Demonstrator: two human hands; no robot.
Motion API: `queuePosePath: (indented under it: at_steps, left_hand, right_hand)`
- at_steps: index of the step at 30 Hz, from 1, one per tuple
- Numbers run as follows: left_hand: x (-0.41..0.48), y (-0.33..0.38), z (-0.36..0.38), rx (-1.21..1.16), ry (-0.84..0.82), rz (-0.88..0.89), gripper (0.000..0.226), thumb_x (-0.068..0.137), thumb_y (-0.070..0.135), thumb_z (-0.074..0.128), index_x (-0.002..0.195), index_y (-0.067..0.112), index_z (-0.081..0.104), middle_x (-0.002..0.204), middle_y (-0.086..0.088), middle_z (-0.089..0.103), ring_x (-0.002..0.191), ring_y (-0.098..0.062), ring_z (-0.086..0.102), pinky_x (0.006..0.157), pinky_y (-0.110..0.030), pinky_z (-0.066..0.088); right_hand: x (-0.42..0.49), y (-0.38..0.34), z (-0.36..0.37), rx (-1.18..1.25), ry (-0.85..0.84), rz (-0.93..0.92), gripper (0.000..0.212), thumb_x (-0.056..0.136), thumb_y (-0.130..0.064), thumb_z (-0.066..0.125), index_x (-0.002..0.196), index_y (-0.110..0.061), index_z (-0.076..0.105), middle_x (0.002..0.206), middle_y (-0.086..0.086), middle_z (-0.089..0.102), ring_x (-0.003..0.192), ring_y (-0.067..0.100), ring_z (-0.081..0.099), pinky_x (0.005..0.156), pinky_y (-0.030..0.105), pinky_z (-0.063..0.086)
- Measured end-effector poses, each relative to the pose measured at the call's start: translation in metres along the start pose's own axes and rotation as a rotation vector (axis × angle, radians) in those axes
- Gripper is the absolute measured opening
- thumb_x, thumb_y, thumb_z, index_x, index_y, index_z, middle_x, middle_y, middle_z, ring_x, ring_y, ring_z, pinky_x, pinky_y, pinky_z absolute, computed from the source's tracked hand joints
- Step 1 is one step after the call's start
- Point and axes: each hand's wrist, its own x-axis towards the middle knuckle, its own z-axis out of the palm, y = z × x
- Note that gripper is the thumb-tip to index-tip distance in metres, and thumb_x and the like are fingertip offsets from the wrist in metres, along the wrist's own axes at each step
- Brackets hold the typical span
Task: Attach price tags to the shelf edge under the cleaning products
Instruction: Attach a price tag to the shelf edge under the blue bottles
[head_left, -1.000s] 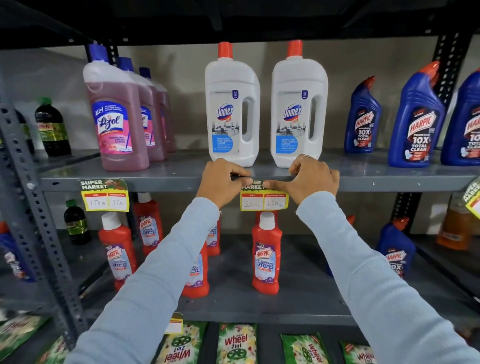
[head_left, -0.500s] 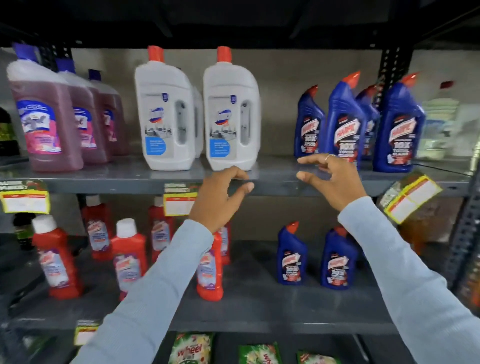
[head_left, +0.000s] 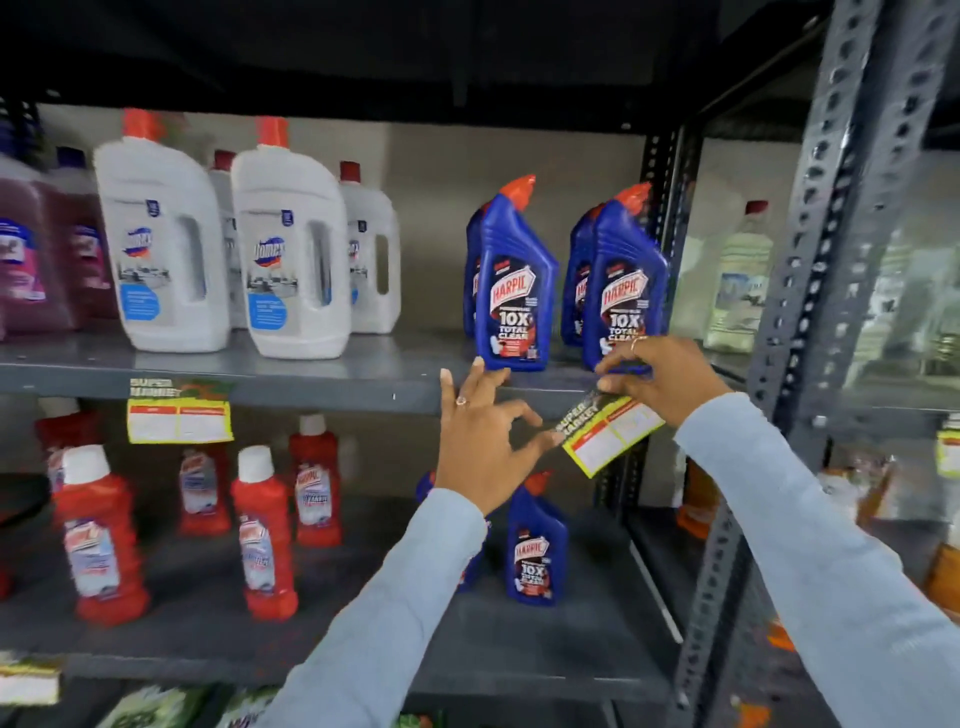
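A yellow and red price tag hangs tilted at the grey shelf edge, below the blue Harpic bottles. My right hand pinches the tag's upper corner. My left hand is spread open just left of it, thumb and forefinger close to the tag's left end; whether they touch it I cannot tell. Another price tag sits fixed on the shelf edge under the white Domex bottles.
Purple cleaner bottles stand at the far left. Red Harpic bottles and a blue one fill the lower shelf. A perforated steel upright rises right of my right hand. Pouches lie at the bottom.
My view and both hands have shifted right, away from the tag under the white bottles. My right hand has taken hold of the tilted tag under the blue bottles.
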Motion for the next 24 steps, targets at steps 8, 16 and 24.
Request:
queuePosePath:
  at_steps: [8, 16, 24]
  left_hand:
    - [0.007, 0.019, 0.015, 0.097, 0.044, -0.137, 0.026, 0.075, 0.052, 0.068, 0.083, 0.028, 0.074, 0.137, 0.004, 0.050, 0.144, -0.017, 0.016, 0.111, -0.042, -0.020]
    - [0.013, 0.025, 0.011, 0.044, 0.028, -0.195, 0.014, 0.076, 0.042, 0.072, 0.081, 0.030, 0.075, 0.132, 0.004, 0.054, 0.142, -0.021, 0.020, 0.111, -0.044, -0.019]
    - [0.013, 0.018, -0.004, 0.063, -0.124, -0.159, 0.015, 0.074, 0.043, 0.073, 0.079, 0.029, 0.076, 0.140, 0.006, 0.049, 0.143, -0.018, 0.020, 0.116, -0.049, -0.010]
  right_hand:
    - [-0.001, 0.015, -0.002, -0.010, -0.065, 0.032, 0.008, 0.079, -0.028, 0.067, 0.083, -0.021, 0.068, 0.093, 0.006, 0.069, 0.095, 0.023, 0.060, 0.077, 0.033, 0.050]
    - [-0.009, 0.013, -0.009, 0.006, -0.081, 0.033, 0.016, 0.079, -0.025, 0.068, 0.086, -0.010, 0.069, 0.095, 0.008, 0.070, 0.096, 0.022, 0.061, 0.075, 0.028, 0.047]
    - [-0.030, 0.019, 0.002, 0.075, -0.094, -0.003, 0.015, 0.073, -0.022, 0.074, 0.085, -0.012, 0.075, 0.124, 0.003, 0.062, 0.117, 0.017, 0.051, 0.095, 0.030, 0.040]
